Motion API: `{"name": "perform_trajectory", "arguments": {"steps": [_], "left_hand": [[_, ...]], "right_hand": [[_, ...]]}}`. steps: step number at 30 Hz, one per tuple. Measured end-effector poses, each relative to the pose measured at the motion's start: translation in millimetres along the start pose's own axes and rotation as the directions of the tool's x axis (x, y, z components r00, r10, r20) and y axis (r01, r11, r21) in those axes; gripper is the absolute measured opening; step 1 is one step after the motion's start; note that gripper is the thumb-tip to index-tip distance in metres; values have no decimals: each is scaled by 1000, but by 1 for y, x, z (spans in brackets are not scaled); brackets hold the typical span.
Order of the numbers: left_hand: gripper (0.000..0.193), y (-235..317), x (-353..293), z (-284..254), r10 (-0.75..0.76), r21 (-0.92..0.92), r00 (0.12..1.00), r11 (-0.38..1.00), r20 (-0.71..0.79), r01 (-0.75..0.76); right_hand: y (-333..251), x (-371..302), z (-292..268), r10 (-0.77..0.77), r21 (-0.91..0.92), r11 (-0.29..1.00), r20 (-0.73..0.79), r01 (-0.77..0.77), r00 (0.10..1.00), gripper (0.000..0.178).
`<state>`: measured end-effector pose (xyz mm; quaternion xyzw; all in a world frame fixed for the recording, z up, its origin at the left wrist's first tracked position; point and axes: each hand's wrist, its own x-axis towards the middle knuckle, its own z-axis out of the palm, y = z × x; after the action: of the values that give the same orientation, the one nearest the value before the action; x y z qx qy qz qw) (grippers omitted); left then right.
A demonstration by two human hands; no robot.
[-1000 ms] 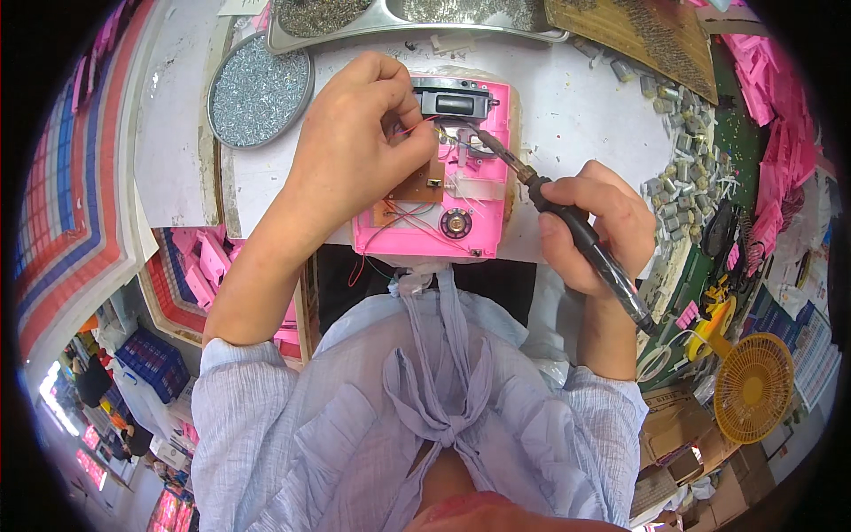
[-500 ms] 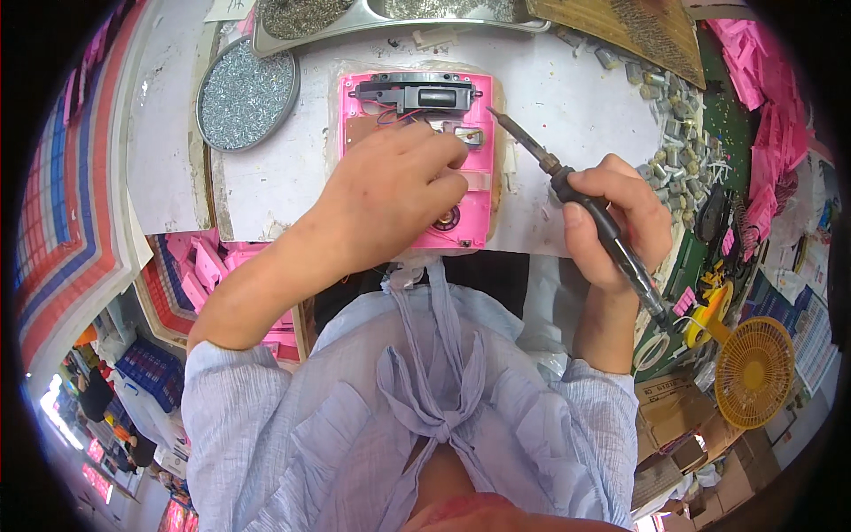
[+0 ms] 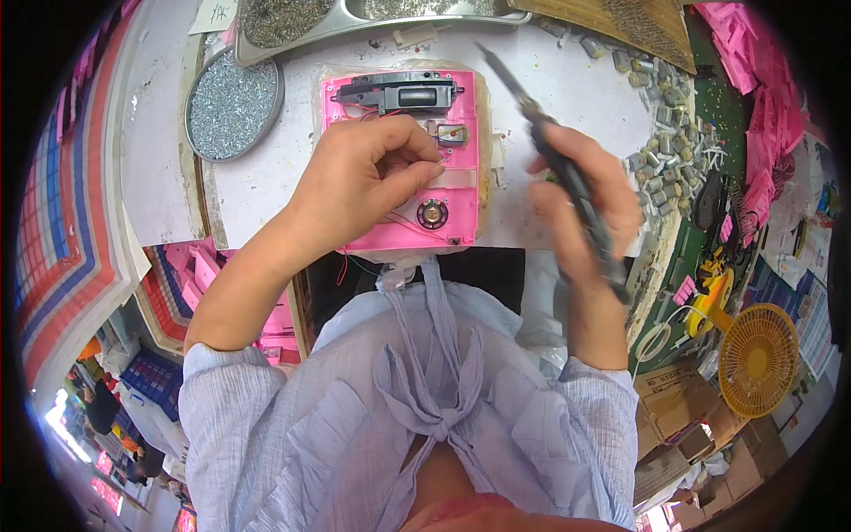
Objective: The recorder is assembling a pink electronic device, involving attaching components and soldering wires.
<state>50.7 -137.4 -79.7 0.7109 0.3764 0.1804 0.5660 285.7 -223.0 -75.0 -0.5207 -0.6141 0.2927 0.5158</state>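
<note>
An open pink plastic housing [image 3: 368, 238] lies in front of me. A black slotted mechanism [image 3: 396, 94] sits along its far end, a small metal motor [image 3: 451, 134] below that, and a round speaker [image 3: 433, 213] toward the near end. My left hand [image 3: 359, 177] rests over the housing's left side, thumb and forefinger pinched together near the motor. Whatever they pinch is too small to make out. Thin red and green wires run out beneath this hand. To the right, my right hand [image 3: 592, 191] grips a black-handled soldering iron [image 3: 567, 173], its tip raised and pointing away from the housing.
At the far left stands a round dish of small silver screws [image 3: 232, 102]. A metal tray [image 3: 350, 19] with small parts lies at the back. Several small motors [image 3: 667, 160] are heaped on the right, near a yellow fan [image 3: 756, 359]. Pink pieces [image 3: 769, 151] hang over the right edge.
The soldering iron's tip has swung away from the housing toward the back. My left hand has shifted and turned, uncovering the speaker. The whole view has moved slightly.
</note>
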Motion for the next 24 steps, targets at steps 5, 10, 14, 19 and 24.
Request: {"name": "perform_trajectory", "arguments": {"steps": [5,10,14,19,24], "left_hand": [[8,-2,1,0,14,3,999,1000,-29,-14],[8,-7,0,2,99,4,993,995,-58,-99],[10,-8,-3,-6,238,178,969,953,72,-247],[17,-11,-5,-7,326,333,925,865,197,-375],[17,-10,-3,-7,358,392,911,823,204,-411]], "right_hand": [[11,9,52,-66,-70,995,25,68,998,54],[5,4,55,-104,-117,988,-12,102,994,51],[-5,2,22,-99,-126,987,32,103,995,45],[2,-4,-31,13,279,959,119,-46,993,22],[8,-2,-25,-17,220,974,292,-50,956,17]]}}
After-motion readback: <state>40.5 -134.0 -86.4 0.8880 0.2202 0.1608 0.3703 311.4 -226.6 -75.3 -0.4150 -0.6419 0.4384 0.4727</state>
